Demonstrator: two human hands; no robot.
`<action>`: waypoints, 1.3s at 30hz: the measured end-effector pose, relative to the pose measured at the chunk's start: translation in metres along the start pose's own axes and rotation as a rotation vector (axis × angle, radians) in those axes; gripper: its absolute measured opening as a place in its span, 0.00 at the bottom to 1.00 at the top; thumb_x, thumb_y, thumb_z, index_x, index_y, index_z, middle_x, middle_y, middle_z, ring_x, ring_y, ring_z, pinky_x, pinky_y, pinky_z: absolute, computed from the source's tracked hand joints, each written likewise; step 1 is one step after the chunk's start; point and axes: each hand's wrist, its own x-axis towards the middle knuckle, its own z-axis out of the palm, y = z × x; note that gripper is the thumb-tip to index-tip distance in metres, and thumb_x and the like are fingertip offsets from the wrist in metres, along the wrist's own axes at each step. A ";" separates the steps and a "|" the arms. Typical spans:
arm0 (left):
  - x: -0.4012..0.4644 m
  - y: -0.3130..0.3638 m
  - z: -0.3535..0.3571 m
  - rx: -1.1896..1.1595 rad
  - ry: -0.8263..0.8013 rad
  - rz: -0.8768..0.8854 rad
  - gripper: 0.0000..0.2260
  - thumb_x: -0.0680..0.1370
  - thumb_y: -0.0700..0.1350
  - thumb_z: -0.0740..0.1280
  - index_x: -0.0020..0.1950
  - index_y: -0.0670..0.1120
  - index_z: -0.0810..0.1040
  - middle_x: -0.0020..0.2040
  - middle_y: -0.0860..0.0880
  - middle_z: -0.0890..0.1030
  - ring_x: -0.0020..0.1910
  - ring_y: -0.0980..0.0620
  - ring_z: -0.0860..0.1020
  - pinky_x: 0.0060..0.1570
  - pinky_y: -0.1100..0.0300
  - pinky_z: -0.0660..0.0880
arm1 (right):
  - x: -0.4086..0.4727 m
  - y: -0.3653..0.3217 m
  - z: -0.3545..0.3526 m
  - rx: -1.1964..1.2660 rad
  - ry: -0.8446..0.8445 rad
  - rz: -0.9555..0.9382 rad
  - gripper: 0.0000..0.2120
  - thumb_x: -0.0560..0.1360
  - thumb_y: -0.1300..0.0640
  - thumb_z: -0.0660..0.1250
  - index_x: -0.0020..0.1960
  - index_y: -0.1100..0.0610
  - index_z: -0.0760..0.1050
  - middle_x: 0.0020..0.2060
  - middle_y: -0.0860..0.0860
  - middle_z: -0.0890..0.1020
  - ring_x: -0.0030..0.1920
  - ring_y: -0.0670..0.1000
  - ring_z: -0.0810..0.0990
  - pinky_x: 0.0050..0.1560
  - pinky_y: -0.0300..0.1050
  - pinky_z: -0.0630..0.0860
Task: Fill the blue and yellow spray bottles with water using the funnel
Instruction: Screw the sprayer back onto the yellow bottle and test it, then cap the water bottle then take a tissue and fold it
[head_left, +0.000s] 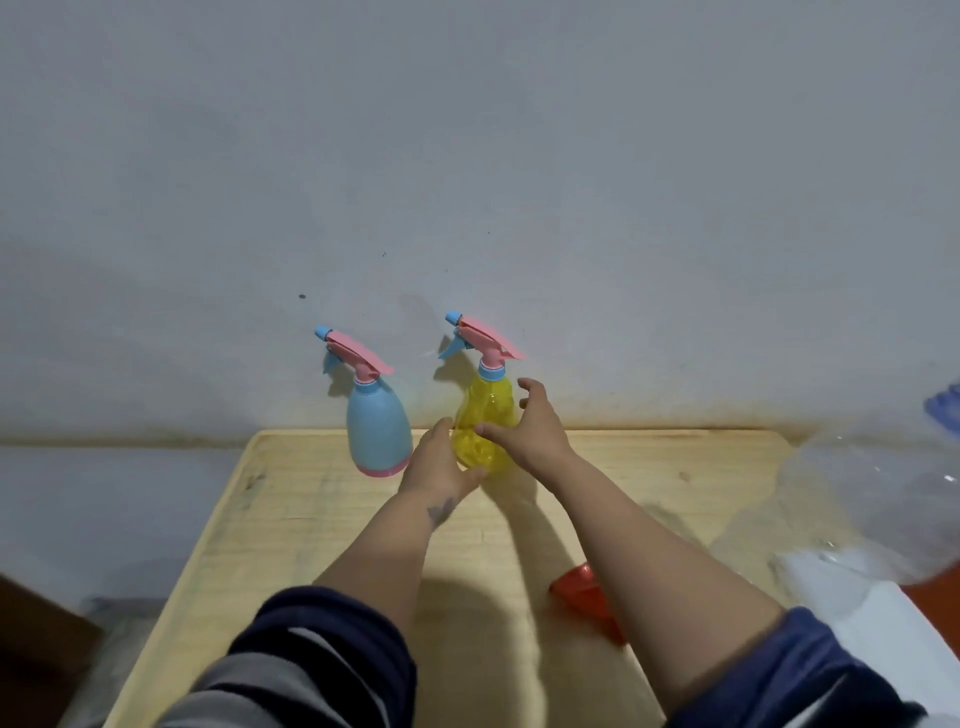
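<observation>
Two spray bottles with pink and blue trigger heads stand upright at the far edge of the wooden table (291, 499), against the wall. The opaque blue spray bottle (378, 431) is on the left and the clear yellow spray bottle (488, 402) on the right. My left hand (440, 465) grips the yellow bottle's lower left side, thumb under its front. My right hand (527, 431) is at the bottle's right side with spread fingers, its thumb touching the front. A red funnel (584, 592) lies on the table near me, partly hidden behind my right forearm.
A large clear plastic bottle (883, 499) fills the right edge of the view, with a blue object (943, 410) behind it. A white surface (872, 618) lies at the table's right. The grey wall rises directly behind the spray bottles.
</observation>
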 end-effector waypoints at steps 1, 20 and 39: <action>-0.006 0.000 -0.004 0.033 -0.017 0.014 0.31 0.72 0.45 0.74 0.71 0.43 0.66 0.68 0.46 0.73 0.66 0.46 0.73 0.60 0.58 0.70 | -0.010 -0.001 -0.004 -0.010 -0.011 0.016 0.38 0.71 0.54 0.73 0.75 0.55 0.56 0.70 0.57 0.69 0.68 0.57 0.71 0.64 0.49 0.70; -0.169 0.157 0.023 -0.134 -0.098 0.517 0.36 0.72 0.66 0.66 0.74 0.52 0.62 0.73 0.51 0.68 0.70 0.50 0.68 0.68 0.52 0.67 | -0.228 0.086 -0.119 -0.188 0.111 0.114 0.17 0.75 0.61 0.63 0.64 0.53 0.73 0.58 0.52 0.77 0.57 0.53 0.77 0.51 0.42 0.75; -0.187 0.211 0.100 -0.327 0.068 0.460 0.36 0.72 0.53 0.73 0.75 0.54 0.57 0.72 0.52 0.64 0.63 0.48 0.72 0.64 0.52 0.70 | -0.204 0.204 -0.184 -0.566 0.039 -0.065 0.16 0.76 0.61 0.59 0.62 0.57 0.77 0.56 0.57 0.80 0.57 0.57 0.78 0.53 0.42 0.72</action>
